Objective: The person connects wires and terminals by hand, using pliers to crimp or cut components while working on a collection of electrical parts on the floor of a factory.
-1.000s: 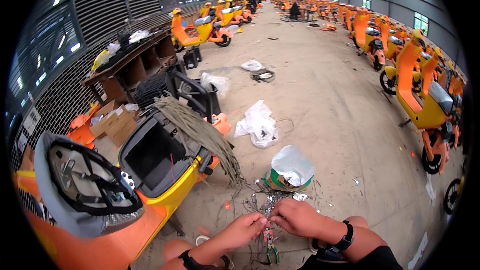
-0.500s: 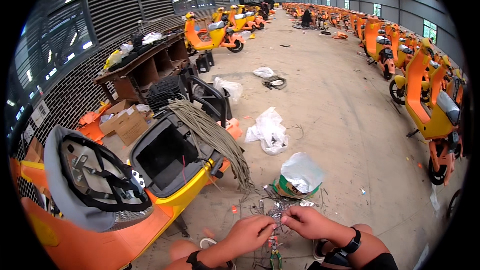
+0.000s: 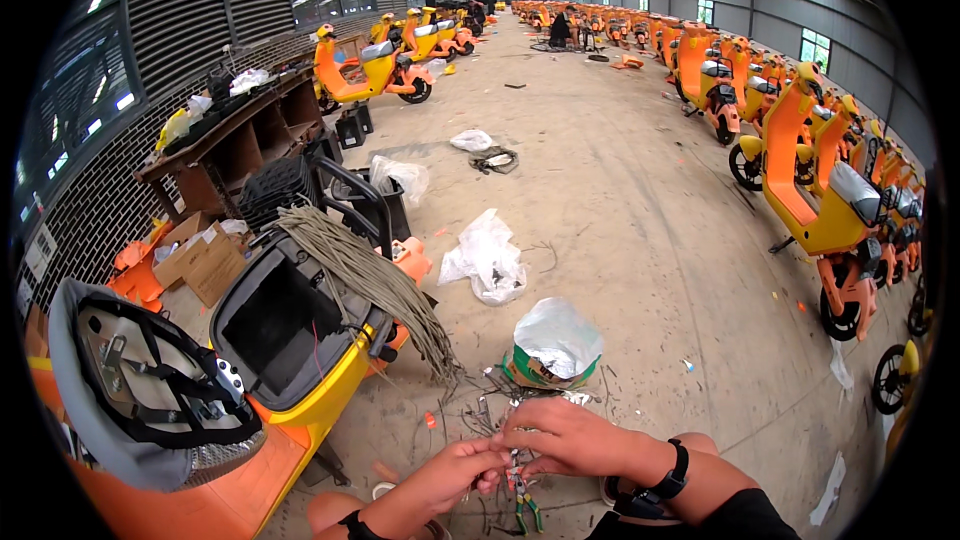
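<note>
My left hand and my right hand meet low in the middle, just above the ground. Both have their fingers closed, and whatever lies between them is too small or hidden to make out. The right hand arches over the left fingertips. Right below them, a pair of pliers with green and yellow handles lies on the floor, its head partly hidden by the fingers. Scattered dark wire scraps surround the hands. Just beyond stands an open green and white sack with silvery material inside.
At left is an orange-yellow scooter with its grey seat raised and a bundle of grey-green cables draped over it. A white plastic bag lies ahead. More scooters line the right side; a person is far off.
My view has swung a little to the right, so the surroundings sit further left. The right hand has come over the left fingertips; before, the two hands pinched side by side.
</note>
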`<action>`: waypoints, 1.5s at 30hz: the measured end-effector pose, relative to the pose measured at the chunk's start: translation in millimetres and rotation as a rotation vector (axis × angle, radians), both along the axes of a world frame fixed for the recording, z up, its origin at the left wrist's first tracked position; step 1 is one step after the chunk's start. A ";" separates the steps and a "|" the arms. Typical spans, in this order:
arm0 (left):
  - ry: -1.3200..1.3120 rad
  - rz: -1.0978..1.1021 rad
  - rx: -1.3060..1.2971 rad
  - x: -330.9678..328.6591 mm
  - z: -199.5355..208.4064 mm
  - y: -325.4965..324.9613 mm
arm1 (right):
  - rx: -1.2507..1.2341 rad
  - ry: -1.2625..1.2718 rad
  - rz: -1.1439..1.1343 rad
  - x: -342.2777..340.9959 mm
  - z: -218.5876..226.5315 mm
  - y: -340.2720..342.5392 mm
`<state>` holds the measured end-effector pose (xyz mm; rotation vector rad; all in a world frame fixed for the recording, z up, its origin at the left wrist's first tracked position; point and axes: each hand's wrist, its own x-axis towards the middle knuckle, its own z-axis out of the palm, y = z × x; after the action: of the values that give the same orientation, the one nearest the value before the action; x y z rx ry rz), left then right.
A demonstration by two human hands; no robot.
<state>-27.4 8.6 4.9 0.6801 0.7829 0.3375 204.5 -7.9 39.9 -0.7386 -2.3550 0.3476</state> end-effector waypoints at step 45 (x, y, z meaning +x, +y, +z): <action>-0.091 0.021 -0.047 1.5 2.9 -7.9 | -0.184 0.122 -0.040 -4.4 -20.2 -6.8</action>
<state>-25.9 0.6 7.7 0.6089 0.7100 0.3658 200.1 -14.7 19.7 -0.8249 -2.2109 0.5813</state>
